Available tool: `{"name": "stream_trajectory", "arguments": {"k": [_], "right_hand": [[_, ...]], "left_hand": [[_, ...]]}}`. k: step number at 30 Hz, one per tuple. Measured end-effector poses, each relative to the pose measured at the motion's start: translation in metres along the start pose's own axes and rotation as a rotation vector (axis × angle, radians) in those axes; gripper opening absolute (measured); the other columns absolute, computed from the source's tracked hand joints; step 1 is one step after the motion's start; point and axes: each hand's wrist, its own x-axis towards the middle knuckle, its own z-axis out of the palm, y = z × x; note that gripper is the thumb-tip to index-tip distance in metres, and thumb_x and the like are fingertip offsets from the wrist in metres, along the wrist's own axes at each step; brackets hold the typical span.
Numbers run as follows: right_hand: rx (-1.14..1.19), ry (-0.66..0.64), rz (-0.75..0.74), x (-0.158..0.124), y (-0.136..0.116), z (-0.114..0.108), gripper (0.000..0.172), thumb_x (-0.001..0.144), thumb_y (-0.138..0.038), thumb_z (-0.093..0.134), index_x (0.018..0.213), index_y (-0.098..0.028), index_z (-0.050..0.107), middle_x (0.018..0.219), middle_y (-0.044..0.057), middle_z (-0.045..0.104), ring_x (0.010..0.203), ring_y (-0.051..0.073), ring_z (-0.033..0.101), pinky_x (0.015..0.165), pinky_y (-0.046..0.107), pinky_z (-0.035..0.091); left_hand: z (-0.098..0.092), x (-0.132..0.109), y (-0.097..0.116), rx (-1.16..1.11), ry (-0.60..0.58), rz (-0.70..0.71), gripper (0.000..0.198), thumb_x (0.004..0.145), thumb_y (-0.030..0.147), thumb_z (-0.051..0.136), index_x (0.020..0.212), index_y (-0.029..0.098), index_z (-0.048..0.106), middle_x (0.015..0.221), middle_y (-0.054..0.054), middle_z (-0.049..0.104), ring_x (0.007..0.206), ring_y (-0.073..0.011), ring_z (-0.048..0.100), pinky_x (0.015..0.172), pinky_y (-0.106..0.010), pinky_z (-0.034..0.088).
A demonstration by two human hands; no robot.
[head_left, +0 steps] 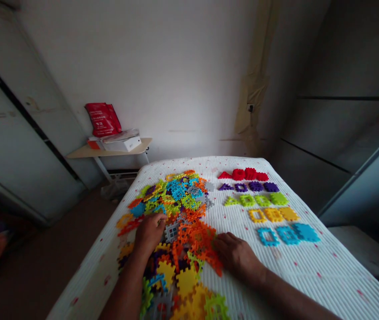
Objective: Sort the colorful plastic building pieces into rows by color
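A large heap of colourful plastic interlocking pieces [187,281] with toothed edges covers the left part of the bed-like surface. My left hand [150,232] is over the heap's left side with its fingers curled in, beside a grey window-shaped piece [171,232]. Whatever those fingers may hold is hidden. My right hand [238,257] lies palm down at the heap's right edge, its fingers stretched against the orange pieces [199,238]. A speck of green shows by its fingertips.
Sorted rows lie on the right: red pieces [239,174], purple pieces [255,186], green pieces [261,199], yellow pieces [274,215] and blue pieces [289,234]. A white ribbed cover [309,275] lies beneath. Behind stands a small table [82,153] with a red bag [102,120].
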Motion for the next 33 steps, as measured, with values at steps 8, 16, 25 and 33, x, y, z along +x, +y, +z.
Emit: {"name": "stream_trajectory", "arguments": {"k": [8, 16, 25, 33], "right_hand": [[0.083, 0.036, 0.004, 0.0, 0.005, 0.006, 0.02, 0.092, -0.019, 0.042, 0.094, -0.018, 0.063, 0.091, 0.009, 0.063, 0.084, 0.018, 0.059, 0.072, 0.029, 0.051], [0.108, 0.062, -0.001, 0.0, 0.009, 0.009, 0.024, 0.093, -0.02, 0.04, 0.101, -0.019, 0.062, 0.096, 0.01, 0.064, 0.086, 0.019, 0.061, 0.074, 0.03, 0.053], [0.098, 0.059, 0.015, -0.001, 0.01, 0.011, 0.022, 0.091, -0.018, 0.042, 0.101, -0.02, 0.061, 0.095, 0.009, 0.064, 0.085, 0.019, 0.062, 0.073, 0.029, 0.054], [0.087, 0.057, 0.017, -0.001, 0.01, 0.012, 0.02, 0.09, -0.018, 0.045, 0.101, -0.018, 0.061, 0.096, 0.01, 0.064, 0.086, 0.02, 0.062, 0.074, 0.031, 0.054]], "left_hand": [[-0.027, 0.013, 0.003, 0.05, 0.151, -0.011, 0.029, 0.079, 0.019, 0.041, 0.091, 0.02, 0.067, 0.104, -0.005, 0.068, 0.104, -0.0183, 0.059, 0.098, -0.03, 0.041], [-0.031, 0.047, -0.019, 0.133, 0.094, -0.061, 0.037, 0.076, 0.012, 0.042, 0.102, 0.021, 0.066, 0.111, -0.003, 0.067, 0.108, -0.0176, 0.057, 0.1, -0.028, 0.039], [-0.012, 0.045, -0.025, 0.113, -0.021, 0.006, 0.056, 0.07, 0.0, 0.04, 0.116, 0.023, 0.062, 0.123, -0.003, 0.062, 0.117, -0.0189, 0.052, 0.103, -0.034, 0.038], [-0.011, 0.041, -0.03, -0.028, -0.05, 0.064, 0.055, 0.065, -0.004, 0.038, 0.104, 0.02, 0.068, 0.112, -0.004, 0.067, 0.109, -0.016, 0.057, 0.102, -0.031, 0.039]]}}
